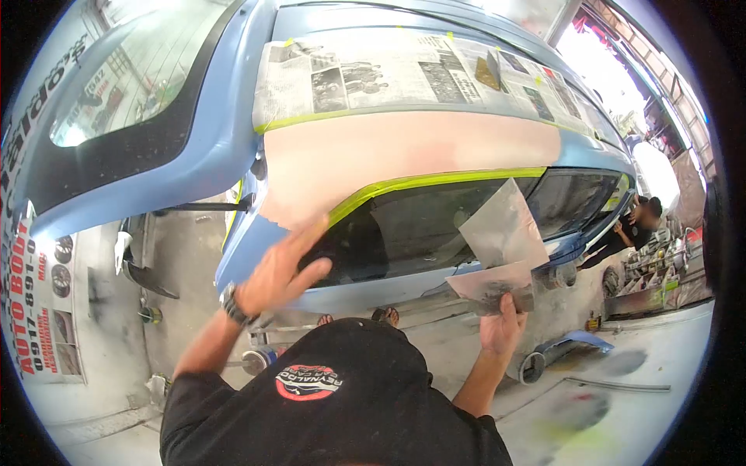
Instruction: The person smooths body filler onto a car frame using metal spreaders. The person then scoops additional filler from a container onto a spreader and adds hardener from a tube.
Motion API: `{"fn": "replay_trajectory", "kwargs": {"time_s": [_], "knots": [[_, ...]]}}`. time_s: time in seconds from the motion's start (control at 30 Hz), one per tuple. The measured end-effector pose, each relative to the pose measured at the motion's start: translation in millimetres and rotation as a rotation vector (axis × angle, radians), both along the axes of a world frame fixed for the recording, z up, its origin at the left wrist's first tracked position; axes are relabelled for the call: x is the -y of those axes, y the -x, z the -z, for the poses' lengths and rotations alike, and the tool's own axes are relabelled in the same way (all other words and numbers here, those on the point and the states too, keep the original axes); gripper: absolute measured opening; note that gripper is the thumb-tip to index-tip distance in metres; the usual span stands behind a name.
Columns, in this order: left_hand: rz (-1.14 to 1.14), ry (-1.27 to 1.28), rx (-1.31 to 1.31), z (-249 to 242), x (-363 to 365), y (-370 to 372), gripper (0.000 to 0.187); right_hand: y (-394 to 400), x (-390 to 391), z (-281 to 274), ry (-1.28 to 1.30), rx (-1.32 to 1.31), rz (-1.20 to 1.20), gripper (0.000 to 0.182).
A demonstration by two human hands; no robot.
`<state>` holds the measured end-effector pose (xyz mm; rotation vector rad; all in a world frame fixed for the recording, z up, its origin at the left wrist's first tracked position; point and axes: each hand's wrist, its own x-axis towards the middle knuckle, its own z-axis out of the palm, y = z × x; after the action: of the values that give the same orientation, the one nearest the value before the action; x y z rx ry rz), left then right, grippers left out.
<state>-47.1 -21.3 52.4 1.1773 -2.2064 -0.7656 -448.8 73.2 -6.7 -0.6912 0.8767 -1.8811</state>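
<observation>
My left hand (281, 270) is over the lower left end of the pink primed panel (388, 147), fingers stretched out and slightly blurred, with nothing in it. A dark watch (235, 304) is on that wrist. In my right hand (503, 325) is a folded pinkish-grey sheet (509, 229), pinched near its lower edge between thumb and fingers. It looks like sandpaper, with dark smudges on its lower part, and overlaps the car's side window (420, 225) in this view. Green masking tape (435, 180) borders the window along the primed strip.
Taped newspaper (373, 81) covers the blue car's roof, with a brown piece (488, 71) lying on it. The raised tailgate (179, 155) stands at the left. A crouching person (633, 229) is by the car's far end. A blue car part (571, 346) lies on the floor.
</observation>
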Motion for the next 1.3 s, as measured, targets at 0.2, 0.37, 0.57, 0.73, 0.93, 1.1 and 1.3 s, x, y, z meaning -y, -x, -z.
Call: {"fn": "replay_trajectory", "kwargs": {"time_s": [0.2, 0.37, 0.57, 0.73, 0.93, 1.1, 1.3], "knots": [[0.243, 0.592, 0.567, -41.3, 128.7, 41.3, 0.091, 36.0, -15.6, 12.1, 0.066, 0.018, 0.13, 0.044], [0.386, 0.622, 0.752, -34.9, 178.1, 68.3, 0.106, 57.0, -55.0, 29.0, 0.003, 0.019, 0.324, 0.041], [0.457, 0.669, 0.663, -40.3, 207.1, 139.3, 0.107, 79.1, -91.7, 45.5, -0.084, 0.064, 0.492, 0.043], [0.453, 0.691, 0.668, -37.8, 210.9, 151.0, 0.103, 72.0, -88.2, 42.5, -0.07, 0.065, 0.444, 0.045], [0.389, 0.649, 0.808, -29.8, 171.9, 83.3, 0.102, 50.2, -69.0, 44.5, -0.054, 0.045, 0.38, 0.045], [0.332, 0.584, 0.963, -10.5, 146.6, 38.0, 0.102, 44.6, -60.8, 36.9, -0.036, 0.081, 0.339, 0.044], [0.56, 0.735, 0.847, -13.9, 185.1, 114.6, 0.102, 45.4, -57.0, 45.2, -0.024, 0.037, 0.303, 0.045]]}}
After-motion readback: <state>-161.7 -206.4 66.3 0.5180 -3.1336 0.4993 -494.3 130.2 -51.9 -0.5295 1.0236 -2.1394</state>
